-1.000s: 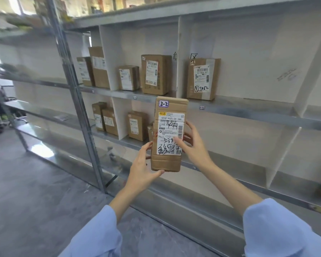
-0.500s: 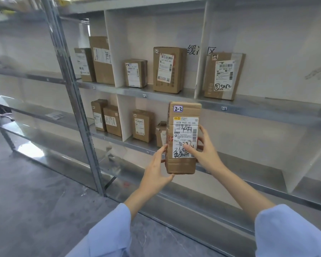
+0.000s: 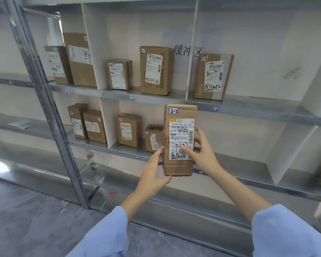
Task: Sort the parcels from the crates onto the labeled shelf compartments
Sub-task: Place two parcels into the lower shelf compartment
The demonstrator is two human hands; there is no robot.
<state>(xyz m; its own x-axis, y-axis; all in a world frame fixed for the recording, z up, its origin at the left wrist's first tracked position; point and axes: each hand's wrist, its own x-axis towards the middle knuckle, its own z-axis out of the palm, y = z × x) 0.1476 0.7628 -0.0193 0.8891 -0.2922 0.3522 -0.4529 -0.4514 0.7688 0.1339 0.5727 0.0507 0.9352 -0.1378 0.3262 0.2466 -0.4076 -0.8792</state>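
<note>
Cardboard parcel point(image 3: 180, 140) tagged 2-2 is held upright before the shelf point(image 3: 248, 112) edge, open compartment room to its right. Fingers point(image 3: 198, 131) of the left hand point(image 3: 154, 174) and right hand point(image 3: 204, 155) grip its sides.

a grey metal shelf point(image 3: 156, 98) with white dividers point(image 3: 93, 43) bears upright cardboard parcels point(image 3: 156, 71) on two tiers.
</note>
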